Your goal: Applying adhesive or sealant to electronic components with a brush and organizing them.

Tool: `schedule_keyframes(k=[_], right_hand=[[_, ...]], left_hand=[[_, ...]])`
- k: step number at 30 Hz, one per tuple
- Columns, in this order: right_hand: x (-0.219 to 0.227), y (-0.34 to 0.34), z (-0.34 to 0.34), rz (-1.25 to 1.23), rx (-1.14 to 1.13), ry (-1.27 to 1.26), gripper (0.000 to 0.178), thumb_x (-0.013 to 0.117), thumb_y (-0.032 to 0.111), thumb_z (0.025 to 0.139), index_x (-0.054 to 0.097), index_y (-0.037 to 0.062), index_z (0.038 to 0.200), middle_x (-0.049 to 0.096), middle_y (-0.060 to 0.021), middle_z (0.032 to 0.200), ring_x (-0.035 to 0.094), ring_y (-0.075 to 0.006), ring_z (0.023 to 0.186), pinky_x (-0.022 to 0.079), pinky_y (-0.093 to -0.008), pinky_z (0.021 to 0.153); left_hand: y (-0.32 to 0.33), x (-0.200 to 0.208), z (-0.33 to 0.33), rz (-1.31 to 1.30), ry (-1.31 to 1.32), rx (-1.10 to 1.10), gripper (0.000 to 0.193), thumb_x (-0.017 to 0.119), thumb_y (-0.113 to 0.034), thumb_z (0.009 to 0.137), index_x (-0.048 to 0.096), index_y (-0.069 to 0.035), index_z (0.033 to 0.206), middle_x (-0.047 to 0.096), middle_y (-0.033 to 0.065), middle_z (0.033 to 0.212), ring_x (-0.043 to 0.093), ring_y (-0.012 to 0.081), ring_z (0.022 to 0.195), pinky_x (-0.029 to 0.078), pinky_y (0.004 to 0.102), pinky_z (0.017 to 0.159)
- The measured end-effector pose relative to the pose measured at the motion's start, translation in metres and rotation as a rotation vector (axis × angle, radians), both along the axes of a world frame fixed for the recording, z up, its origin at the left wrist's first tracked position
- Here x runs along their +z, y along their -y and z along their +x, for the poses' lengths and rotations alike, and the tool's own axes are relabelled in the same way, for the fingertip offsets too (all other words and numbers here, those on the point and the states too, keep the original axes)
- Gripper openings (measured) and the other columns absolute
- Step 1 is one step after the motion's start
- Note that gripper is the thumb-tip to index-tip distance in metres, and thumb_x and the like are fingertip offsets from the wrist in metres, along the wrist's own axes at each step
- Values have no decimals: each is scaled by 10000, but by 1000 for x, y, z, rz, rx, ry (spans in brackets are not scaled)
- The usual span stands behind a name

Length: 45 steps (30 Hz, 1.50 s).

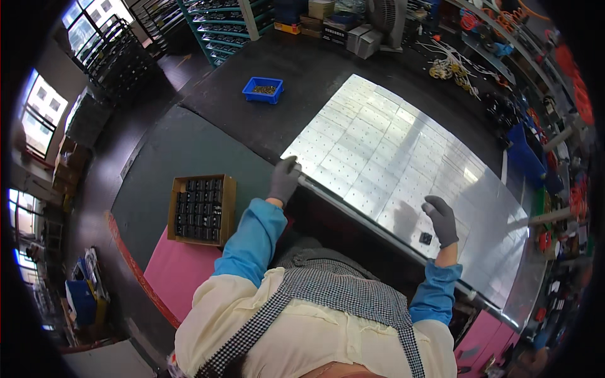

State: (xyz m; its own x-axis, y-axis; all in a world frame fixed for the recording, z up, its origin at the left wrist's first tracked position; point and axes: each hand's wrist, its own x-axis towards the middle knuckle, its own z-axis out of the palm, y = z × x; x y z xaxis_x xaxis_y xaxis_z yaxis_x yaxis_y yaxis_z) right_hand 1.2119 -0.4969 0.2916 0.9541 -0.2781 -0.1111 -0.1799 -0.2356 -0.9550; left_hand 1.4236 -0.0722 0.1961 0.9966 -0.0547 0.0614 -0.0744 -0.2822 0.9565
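My left hand (285, 180), in a dark grey glove, is by the near left corner of a silvery panel (384, 132). Its fingers are loosely bent and I see nothing held in them. The panel is made up of pale rectangular plates dotted with small holes. Over the panel's right part is my right hand (442, 222), gloved too, fingers bent and apart with nothing visible between them. Close beside it a small square black part (425, 239) lies on the panel. To the left of my left forearm stands an open cardboard box (230, 211) packed with rows of black parts.
A blue tray (248, 96) of small brass-coloured pieces sits on the dark tabletop (214, 94). Cartons and a fan (386, 25) stand at the back. Bundled cables (450, 69) lie far right, near a blue bin (524, 151). A pink surface (179, 268) shows at lower left.
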Motion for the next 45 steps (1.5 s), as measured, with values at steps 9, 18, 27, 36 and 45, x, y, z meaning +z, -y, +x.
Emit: schedule_keyframes(k=[9,18,27,36,45], right_hand=[[68,-22,169,-161,287,-29,316,655,178,890,631,13,1158,671,-58,1021,604,-148,941,488,-297,844],[207,-29,437,-426,322,-100,311,662,169,877,622,-2,1134,668,-64,951,612,-153,869,505,-299,795],[183,-87,768,-782,450,96,397,642,217,865,593,9,1200,644,-136,1124,601,-235,1057,460,-350,940],[83,-110,1032,-1077,41,228,602,626,346,844,484,77,1363,615,-227,1213,585,-367,1144,457,-420,974],[41,-113,1076,-1309,-144,376,482,656,345,839,583,86,1239,641,-194,1164,596,-353,1116,466,-427,931]], left_hand=[[-27,22,196,545,279,202,394,651,-214,826,574,-126,1202,545,189,1196,576,392,1037,493,445,884],[5,-19,345,518,460,-105,325,642,-189,829,610,-140,1149,592,163,1104,604,363,965,517,439,811],[6,-6,368,362,292,-44,230,635,-155,847,653,-115,1073,641,124,1025,639,323,867,528,392,737],[-2,-2,389,238,137,-81,220,671,-127,814,666,-95,1032,658,114,939,638,300,831,513,375,718],[3,-6,392,265,22,-123,318,720,-102,752,661,-96,1065,653,128,951,649,291,820,517,350,721]])
